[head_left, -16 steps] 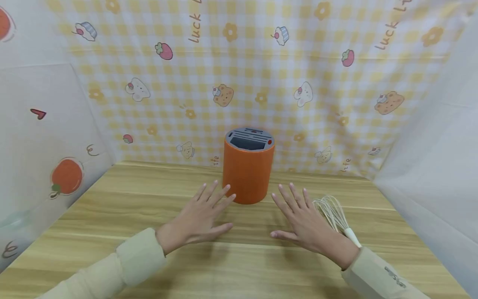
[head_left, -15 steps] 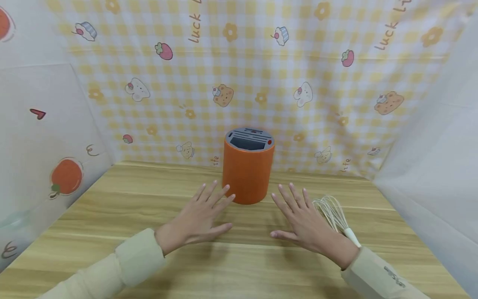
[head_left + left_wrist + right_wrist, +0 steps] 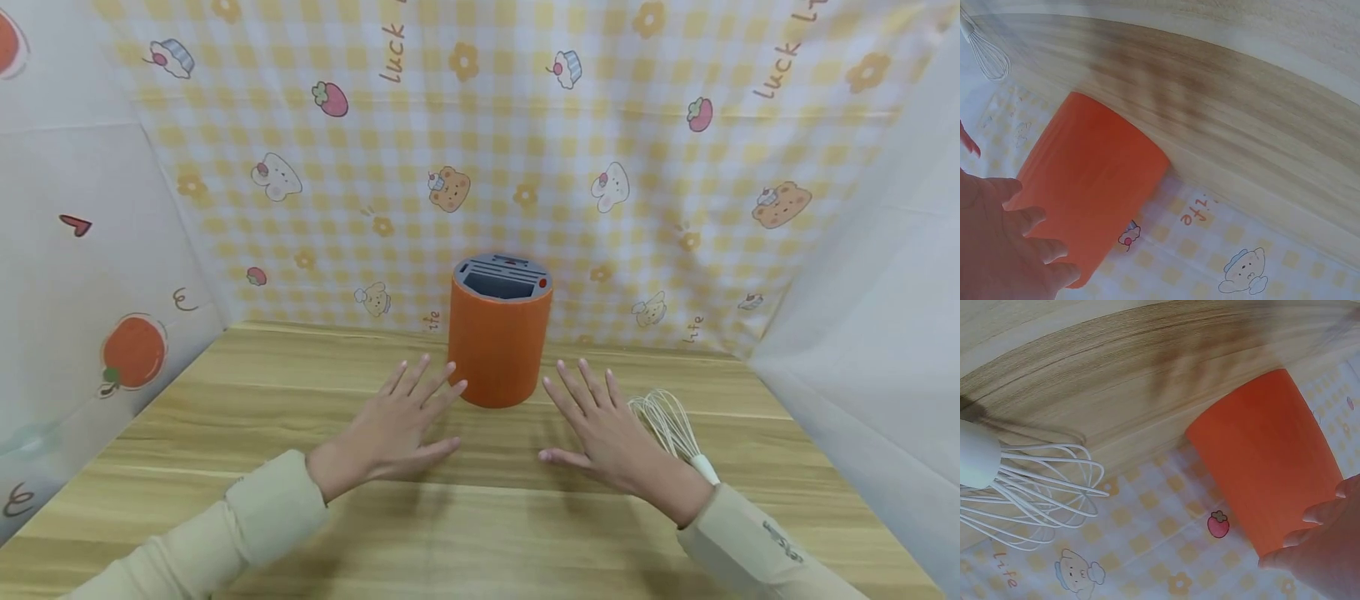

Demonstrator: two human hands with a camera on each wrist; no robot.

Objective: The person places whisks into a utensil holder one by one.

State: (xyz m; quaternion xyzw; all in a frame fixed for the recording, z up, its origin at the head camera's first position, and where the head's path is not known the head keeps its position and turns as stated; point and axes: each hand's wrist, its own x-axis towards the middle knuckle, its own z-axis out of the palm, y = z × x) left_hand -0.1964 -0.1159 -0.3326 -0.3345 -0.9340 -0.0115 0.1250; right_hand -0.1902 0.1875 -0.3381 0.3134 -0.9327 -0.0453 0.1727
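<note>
An orange cylinder [image 3: 497, 354] with a grey slotted top [image 3: 504, 277] stands upright toward the back of the table. My left hand [image 3: 393, 425], fingers spread, hovers in front of its left side and holds nothing. On the other side my right hand [image 3: 607, 433] is spread the same way, palm down, also holding nothing. A white whisk [image 3: 667, 425] lies just beyond the right hand and wrist, its handle partly hidden by the sleeve. Both wrist views show the orange side wall [image 3: 1094, 175] past the fingers, and the right one shows the whisk wires [image 3: 1047, 487] close up.
The wood-grain table [image 3: 480, 542] reaches back to a yellow checked cloth [image 3: 525, 150] printed with cartoon figures. White sheets [image 3: 67, 275] hang along the left and right sides. The cylinder stands close to the back cloth.
Both hands have shifted slightly, the left one a little to the left and up in the head view. The cylinder and whisk stay in place.
</note>
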